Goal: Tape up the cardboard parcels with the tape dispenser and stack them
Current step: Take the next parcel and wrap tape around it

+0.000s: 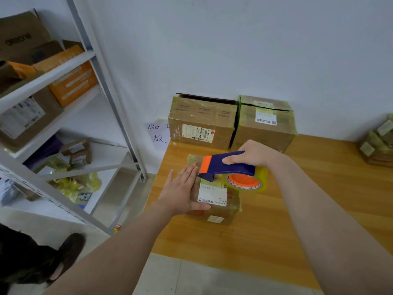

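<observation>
taping is midway: our left hand (180, 192) presses flat on the small parcel (214, 199) on the table (319, 209), our right hand (253, 155) grips the tape dispenser (227, 165) over it; stacking remains, two boxes (202, 122) wait behind.

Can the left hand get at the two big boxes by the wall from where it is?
Probably yes: the left hand lies flat on the small parcel, holding nothing, and only bare table separates it from the big boxes.
</observation>
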